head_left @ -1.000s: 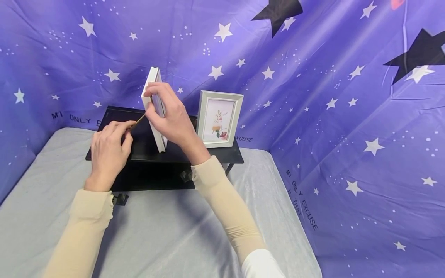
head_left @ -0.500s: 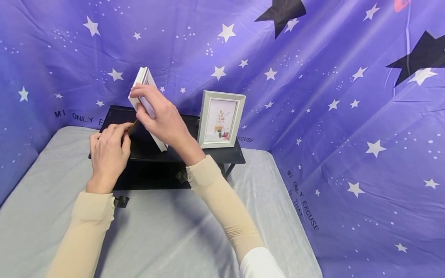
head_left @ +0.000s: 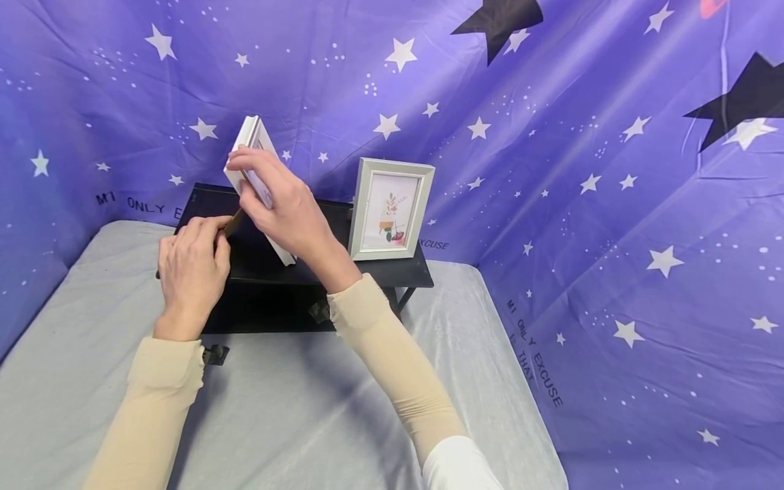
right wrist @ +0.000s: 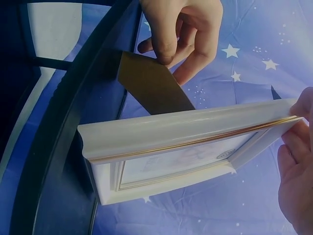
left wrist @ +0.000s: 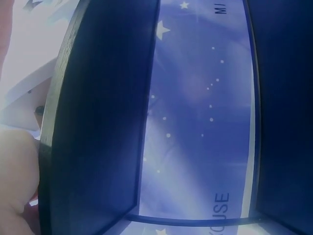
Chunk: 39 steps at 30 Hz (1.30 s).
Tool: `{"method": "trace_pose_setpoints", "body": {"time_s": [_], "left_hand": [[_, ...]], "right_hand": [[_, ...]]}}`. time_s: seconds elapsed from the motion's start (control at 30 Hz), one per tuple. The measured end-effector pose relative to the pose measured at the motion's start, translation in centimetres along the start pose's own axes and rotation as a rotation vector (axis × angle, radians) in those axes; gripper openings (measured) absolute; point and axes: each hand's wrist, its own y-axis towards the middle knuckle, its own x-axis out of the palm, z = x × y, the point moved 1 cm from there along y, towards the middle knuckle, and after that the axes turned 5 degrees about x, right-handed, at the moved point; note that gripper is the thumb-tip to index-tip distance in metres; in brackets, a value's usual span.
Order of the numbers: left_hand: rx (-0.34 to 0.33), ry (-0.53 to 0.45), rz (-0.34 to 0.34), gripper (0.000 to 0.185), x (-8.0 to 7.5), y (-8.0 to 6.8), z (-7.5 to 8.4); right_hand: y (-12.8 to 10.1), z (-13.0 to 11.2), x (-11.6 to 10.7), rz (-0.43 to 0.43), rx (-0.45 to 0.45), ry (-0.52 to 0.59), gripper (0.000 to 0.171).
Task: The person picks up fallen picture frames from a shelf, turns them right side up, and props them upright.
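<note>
My right hand grips the upper side of a white picture frame with a thin gold line round its inner edge. The frame stands with its lower edge at the black shelf top and leans to the left. From its back a brown easel stand sticks out. My left hand pinches that stand near its end between thumb and fingers, close over the shelf, as the right wrist view shows. Only a bit of the left hand enters the left wrist view, beside the dark shelf edge.
A second frame, pale green-grey with a plant print, stands upright at the shelf's right end. The black shelf unit rests on a grey cloth-covered surface. Purple star-printed curtains hang behind and to the right.
The white picture frame has leaned over to the left, my right hand moving left with it. More of the brown stand shows. My left hand stays almost in place.
</note>
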Motion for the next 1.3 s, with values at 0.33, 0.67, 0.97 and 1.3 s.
{"method": "trace_pose_setpoints", "body": {"time_s": [0.33, 0.67, 0.97, 1.3], "left_hand": [[-0.018, 0.006, 0.014, 0.025, 0.1, 0.1, 0.0], [-0.025, 0.015, 0.016, 0.025, 0.1, -0.1, 0.0], [0.028, -0.079, 0.153, 0.029, 0.2, -0.8, 1.3], [-0.086, -0.352, 0.221, 0.045, 1.2, -1.8, 5.8]], "right_hand": [[0.1, -0.1, 0.1, 0.000, -0.001, 0.008, 0.026], [-0.5, 0.2, 0.6, 0.058, -0.018, 0.030, 0.037], [-0.3, 2.1, 1.5, 0.276, 0.417, 0.317, 0.036], [1.0, 4.5, 2.9, 0.209, 0.820, 0.295, 0.051]]}}
